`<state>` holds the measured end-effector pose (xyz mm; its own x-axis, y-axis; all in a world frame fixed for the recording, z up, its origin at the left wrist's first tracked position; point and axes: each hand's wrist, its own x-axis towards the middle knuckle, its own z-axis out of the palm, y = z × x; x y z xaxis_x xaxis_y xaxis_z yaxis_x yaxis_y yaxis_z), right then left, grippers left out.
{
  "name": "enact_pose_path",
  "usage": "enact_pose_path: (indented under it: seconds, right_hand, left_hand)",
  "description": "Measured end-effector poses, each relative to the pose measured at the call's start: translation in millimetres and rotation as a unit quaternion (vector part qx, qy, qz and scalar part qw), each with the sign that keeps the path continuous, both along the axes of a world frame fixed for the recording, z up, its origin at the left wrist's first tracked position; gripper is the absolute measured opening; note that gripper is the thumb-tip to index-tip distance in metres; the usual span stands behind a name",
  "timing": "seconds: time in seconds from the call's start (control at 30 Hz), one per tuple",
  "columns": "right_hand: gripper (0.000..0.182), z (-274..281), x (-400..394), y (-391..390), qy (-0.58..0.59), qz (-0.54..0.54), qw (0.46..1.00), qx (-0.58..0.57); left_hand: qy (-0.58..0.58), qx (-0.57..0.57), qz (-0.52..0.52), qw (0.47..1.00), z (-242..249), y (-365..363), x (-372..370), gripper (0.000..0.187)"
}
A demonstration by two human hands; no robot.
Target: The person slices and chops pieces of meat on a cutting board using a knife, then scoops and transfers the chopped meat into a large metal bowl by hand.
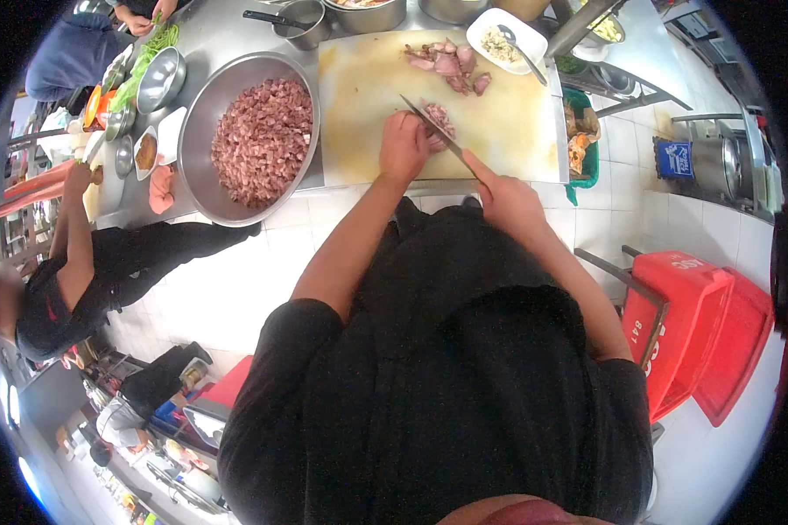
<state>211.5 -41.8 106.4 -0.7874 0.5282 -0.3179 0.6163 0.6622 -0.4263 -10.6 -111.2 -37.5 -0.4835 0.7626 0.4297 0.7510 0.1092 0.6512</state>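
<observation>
On the yellowish cutting board, my right hand is wrapped round the handle of a knife. The blade crosses a small heap of chopped meat. My left hand, fingers curled, presses on meat beside the blade; its fingertips are partly hidden. Larger meat pieces lie farther back on the board. A big metal bowl of diced meat stands left of the board.
A white dish with a spoon is at the board's back right. Pots line the back. Small bowls and greens are at left, with co-workers' hands near. A green basket and red bins are right.
</observation>
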Motion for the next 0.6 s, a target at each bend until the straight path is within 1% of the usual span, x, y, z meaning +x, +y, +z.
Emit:
enact_pose_path:
  seconds: [0.07, 0.17, 0.27, 0.37, 0.47, 0.57, 0.6]
  right_hand:
    - [0.067, 4, 1, 0, -0.017, 0.011, 1.0, 0.0]
    - [0.067, 10, -1, 2, -0.015, 0.019, 1.0, 0.003]
    - [0.065, 6, -13, 2, -0.01, -0.008, 1.0, -0.011]
    - [0.064, -49, -25, 0, 0.031, -0.034, 0.999, -0.009]
    - [0.065, -75, -37, 9, 0.064, -0.029, 0.998, -0.006]
    - [0.066, -60, -37, 15, 0.089, -0.023, 0.996, -0.009]
    - [0.066, -49, -34, 14, 0.083, -0.024, 0.996, -0.011]
  left_hand:
    - [0.006, -0.003, -0.015, 1.0, -4, 1, -3, 0.01]
    - [0.024, 0.018, -0.005, 1.0, -11, 4, -4, 0.011]
    - [0.007, 0.024, -0.012, 1.0, -9, 7, -5, 0.011]
    - [0.027, -0.002, -0.005, 1.0, -7, 8, -5, 0.01]
    - [0.018, -0.021, -0.009, 1.0, -10, 7, -7, 0.01]
    - [-0.012, -0.006, 0.004, 1.0, -1, 2, -3, 0.009]
    - [-0.015, 0.016, 0.003, 1.0, -3, 2, -4, 0.009]
